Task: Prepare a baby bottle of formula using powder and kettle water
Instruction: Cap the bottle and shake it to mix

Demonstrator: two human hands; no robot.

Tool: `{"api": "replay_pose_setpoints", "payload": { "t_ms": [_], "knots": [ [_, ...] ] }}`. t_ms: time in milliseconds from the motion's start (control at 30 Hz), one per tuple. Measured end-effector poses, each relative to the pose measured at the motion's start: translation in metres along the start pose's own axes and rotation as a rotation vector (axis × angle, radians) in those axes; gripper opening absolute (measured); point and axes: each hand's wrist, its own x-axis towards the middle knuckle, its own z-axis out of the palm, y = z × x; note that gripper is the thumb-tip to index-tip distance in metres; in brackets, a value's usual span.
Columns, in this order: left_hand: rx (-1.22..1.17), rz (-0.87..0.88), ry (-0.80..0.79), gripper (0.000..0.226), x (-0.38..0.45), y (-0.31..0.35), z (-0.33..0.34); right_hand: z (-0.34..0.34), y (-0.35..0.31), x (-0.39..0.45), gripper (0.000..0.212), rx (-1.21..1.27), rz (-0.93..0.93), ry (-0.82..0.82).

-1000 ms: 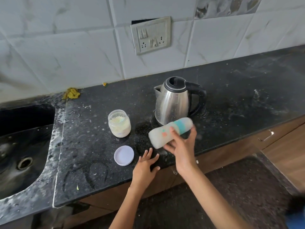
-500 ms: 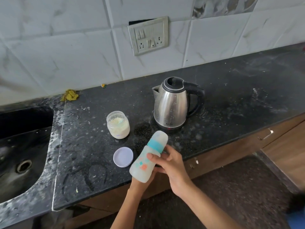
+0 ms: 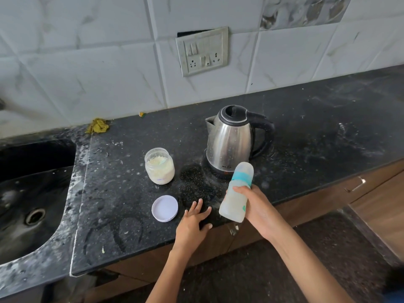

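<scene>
Right hand (image 3: pixel 260 212) gripping capped, milky bottle (image 3: pixel 237 193), tilting; left hand (image 3: pixel 193 221) resting flat, empty, on counter (image 3: pixel 306 136). Filling apparently done; mixing likely underway.

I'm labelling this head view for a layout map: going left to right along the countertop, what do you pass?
Sink → yellow rag → powder jar → left hand → baby bottle in the right hand.
</scene>
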Motion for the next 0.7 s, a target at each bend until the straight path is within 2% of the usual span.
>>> {"api": "replay_pose_setpoints", "payload": {
  "t_ms": [67,133,167,233,300,333,400,467,533,633,700],
  "knots": [
    [-0.013,-0.011,-0.01,0.053,-0.001,0.002,-0.001,-0.007,-0.005,0.0,0.06,-0.225,-0.076,-0.027],
    [-0.014,-0.011,-0.002,0.052,-0.002,0.003,-0.002,-0.014,-0.012,-0.001,0.086,-0.4,-0.184,-0.076],
    [-0.017,-0.014,-0.006,0.052,-0.003,0.004,-0.002,-0.015,-0.017,0.0,0.096,-0.398,-0.251,-0.082],
    [-0.026,-0.011,-0.003,0.052,-0.003,0.004,-0.003,-0.013,-0.023,0.002,0.096,-0.157,-0.352,0.029],
    [-0.027,-0.008,-0.003,0.051,-0.003,0.006,-0.005,0.0,-0.021,0.003,0.087,0.125,-0.352,0.161],
    [-0.033,-0.02,0.008,0.051,-0.004,0.006,-0.004,0.009,-0.013,0.003,0.086,0.153,-0.327,0.161],
    [-0.154,-0.135,0.033,0.05,-0.011,0.005,0.0,0.028,0.014,-0.007,0.091,0.059,-0.247,0.019],
    [-0.192,-0.174,0.048,0.055,-0.018,0.001,0.004,0.041,0.032,-0.019,0.096,-0.054,-0.172,-0.108],
    [-0.205,-0.144,0.068,0.059,-0.015,0.002,0.004,0.039,0.032,-0.015,0.093,0.015,-0.226,-0.054],
    [-0.063,-0.034,0.044,0.052,-0.007,0.008,-0.004,0.03,0.019,0.0,0.083,0.27,-0.271,0.181],
    [-0.109,-0.096,0.056,0.05,-0.005,0.008,-0.001,0.036,0.029,-0.003,0.086,0.222,-0.264,0.144]
  ]
}}
